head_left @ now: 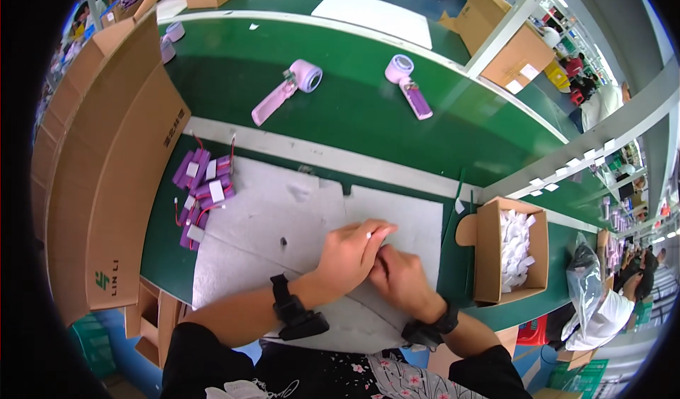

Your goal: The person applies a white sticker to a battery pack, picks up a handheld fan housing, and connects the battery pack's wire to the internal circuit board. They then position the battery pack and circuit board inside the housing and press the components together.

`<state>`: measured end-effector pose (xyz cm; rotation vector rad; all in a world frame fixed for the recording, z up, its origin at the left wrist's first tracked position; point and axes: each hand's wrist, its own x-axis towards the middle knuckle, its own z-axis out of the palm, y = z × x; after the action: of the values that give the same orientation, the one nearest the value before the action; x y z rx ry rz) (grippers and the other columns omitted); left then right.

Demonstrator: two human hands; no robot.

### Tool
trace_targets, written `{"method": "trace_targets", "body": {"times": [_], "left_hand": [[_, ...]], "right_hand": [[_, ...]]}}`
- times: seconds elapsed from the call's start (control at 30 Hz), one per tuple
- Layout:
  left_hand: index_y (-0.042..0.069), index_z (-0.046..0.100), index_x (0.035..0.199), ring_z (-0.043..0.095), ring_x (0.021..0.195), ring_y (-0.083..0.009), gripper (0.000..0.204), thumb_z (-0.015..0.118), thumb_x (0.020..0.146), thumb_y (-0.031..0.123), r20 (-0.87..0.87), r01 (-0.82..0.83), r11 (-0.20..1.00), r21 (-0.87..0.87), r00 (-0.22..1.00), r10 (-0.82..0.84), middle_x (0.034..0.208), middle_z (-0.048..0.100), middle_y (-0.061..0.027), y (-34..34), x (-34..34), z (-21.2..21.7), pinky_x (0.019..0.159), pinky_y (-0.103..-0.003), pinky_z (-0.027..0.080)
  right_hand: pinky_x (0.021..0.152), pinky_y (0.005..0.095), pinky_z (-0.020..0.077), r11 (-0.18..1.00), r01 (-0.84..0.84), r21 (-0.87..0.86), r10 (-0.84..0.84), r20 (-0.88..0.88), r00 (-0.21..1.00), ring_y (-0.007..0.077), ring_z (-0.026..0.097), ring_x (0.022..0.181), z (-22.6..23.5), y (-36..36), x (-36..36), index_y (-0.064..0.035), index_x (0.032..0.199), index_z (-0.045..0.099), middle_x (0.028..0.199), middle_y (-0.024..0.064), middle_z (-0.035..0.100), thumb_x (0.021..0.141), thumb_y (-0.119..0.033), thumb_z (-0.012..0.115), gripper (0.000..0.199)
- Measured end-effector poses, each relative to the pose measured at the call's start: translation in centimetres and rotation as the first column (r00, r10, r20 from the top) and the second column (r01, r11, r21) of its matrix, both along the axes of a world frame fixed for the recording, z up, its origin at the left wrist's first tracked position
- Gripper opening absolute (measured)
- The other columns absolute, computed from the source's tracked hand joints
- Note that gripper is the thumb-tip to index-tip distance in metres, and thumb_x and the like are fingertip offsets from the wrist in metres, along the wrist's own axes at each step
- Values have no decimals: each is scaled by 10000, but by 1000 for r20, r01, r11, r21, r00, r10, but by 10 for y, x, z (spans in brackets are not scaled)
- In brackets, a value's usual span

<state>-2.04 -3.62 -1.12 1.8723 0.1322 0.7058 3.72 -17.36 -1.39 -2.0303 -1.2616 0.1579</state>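
As left hand [348,259] and right hand [405,280] curl together mid-frame, a white bit [368,235] shows, hold unclear.
A slack pinch could drop it onto the mat [258,204].

Purple battery packs [204,193], grey mat [258,211], green conveyor [347,108]

the conveyor [354,108] and workers [612,315] show a factory.

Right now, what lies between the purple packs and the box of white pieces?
In the head view, grey matting covers most of that stretch, with the left hand and right hand over it; beside the box shows a strip of green tabletop.
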Motion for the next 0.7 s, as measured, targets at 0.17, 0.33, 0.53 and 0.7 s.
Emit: {"method": "trace_targets", "body": {"times": [0.17, 0.33, 0.53, 0.7], "left_hand": [[9, 678, 944, 635, 624, -202, 199, 486, 941, 57, -6, 43, 999, -29, 999, -43, 814, 693, -127, 0, 5, -2, 607, -290, 524], [47, 682, 939, 632, 620, -250, 125, 563, 920, 83, 50, 52, 998, -48, 998, -49, 799, 680, -107, 4, 5, -4, 575, -321, 515], [15, 679, 903, 610, 607, -181, 196, 500, 943, 83, 12, 49, 992, -113, 999, -48, 790, 689, -104, 6, 8, 0, 592, -288, 507], [-2, 670, 863, 554, 585, -113, 263, 459, 969, 114, -51, 84, 979, -184, 994, -94, 715, 657, -68, 8, 7, -7, 565, -260, 471]], "right_hand": [[518, 435, 468, 999, -50, 5, 50, -38, 998, 353, 577, 570, 4, 1, 4, -5, 844, 525, 678, 145, 590, 811, -86, 628, 136], [527, 435, 464, 996, -90, 21, 91, -48, 995, 352, 578, 585, 1, 4, 5, -6, 842, 519, 688, 141, 589, 812, -72, 618, 122], [541, 424, 471, 994, -100, 51, 105, -101, 989, 366, 584, 599, -6, -1, 9, -2, 862, 541, 698, 162, 593, 826, -66, 609, 100], [555, 414, 481, 998, -63, 11, 64, -151, 986, 369, 599, 612, 3, 4, 6, -12, 884, 570, 706, 173, 604, 857, -79, 599, 78]]}}
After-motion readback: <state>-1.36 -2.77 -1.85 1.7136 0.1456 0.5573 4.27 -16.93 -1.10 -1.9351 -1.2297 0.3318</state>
